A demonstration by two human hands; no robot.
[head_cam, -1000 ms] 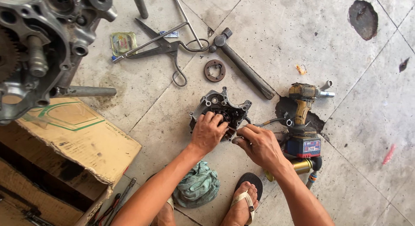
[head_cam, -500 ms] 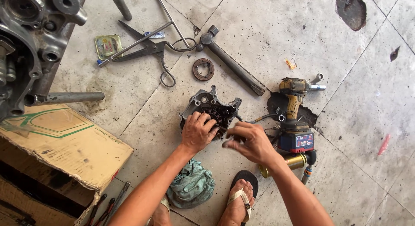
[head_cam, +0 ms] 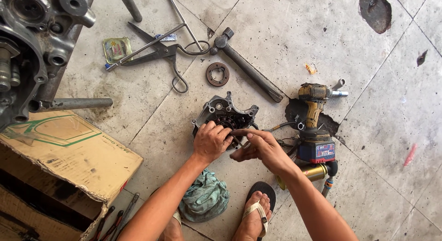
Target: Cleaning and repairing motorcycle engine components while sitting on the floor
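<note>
A grey metal engine cover (head_cam: 221,109) with a dark round part inside lies on the tiled floor. My left hand (head_cam: 211,142) rests on its near edge, fingers curled over the rim. My right hand (head_cam: 260,147) is just to the right of it, fingers pinched on a small thin metal tool (head_cam: 238,142) whose tip points at the cover. What lies under my left palm is hidden.
A cordless impact driver (head_cam: 316,126) stands right of my hands. A hammer (head_cam: 248,68), a round bearing ring (head_cam: 217,74), large pliers (head_cam: 161,52), an engine block (head_cam: 32,52), a cardboard box (head_cam: 60,153) and a green rag (head_cam: 205,197) surround them. My sandalled foot (head_cam: 255,215) is below.
The view has shifted slightly. My right hand has moved closer to the cover with the small tool, and my left hand stays on the cover.
</note>
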